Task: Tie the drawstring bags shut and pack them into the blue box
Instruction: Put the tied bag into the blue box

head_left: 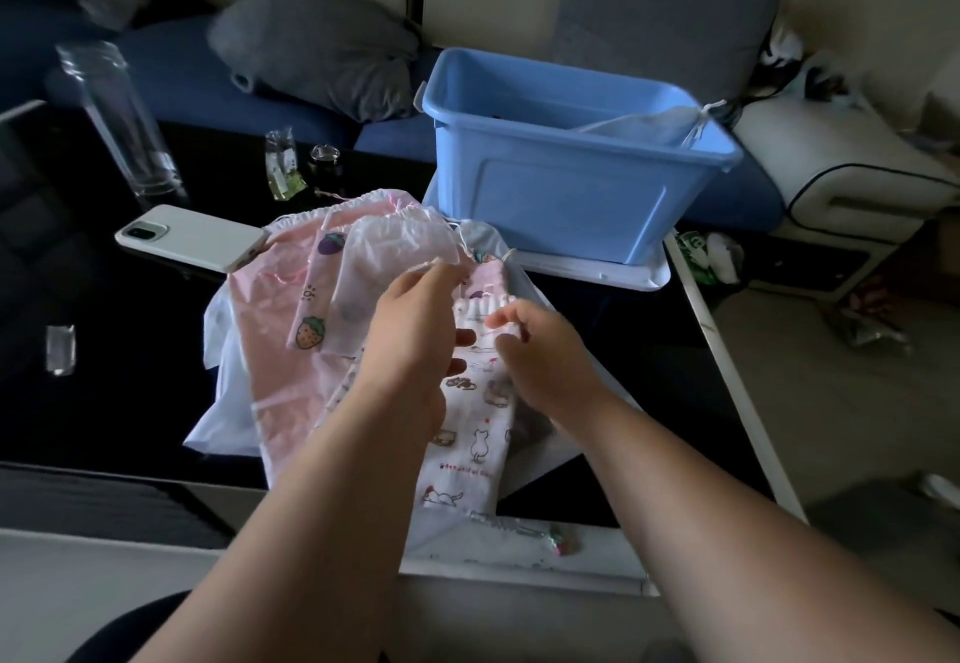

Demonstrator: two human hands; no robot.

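A heap of drawstring bags lies on the black table in front of me: a large pink bag, a strawberry-print bag, a small translucent white bag and a white cat-print bag. My left hand and my right hand meet at the gathered mouth of the cat-print bag, fingers curled and pinching its top. The blue box stands behind the heap, with a tied white bag lying inside.
A white phone lies left of the bags. A tall clear glass, a small bottle and a dark jar stand at the back left. The box sits on a white lid. A sofa runs behind the table.
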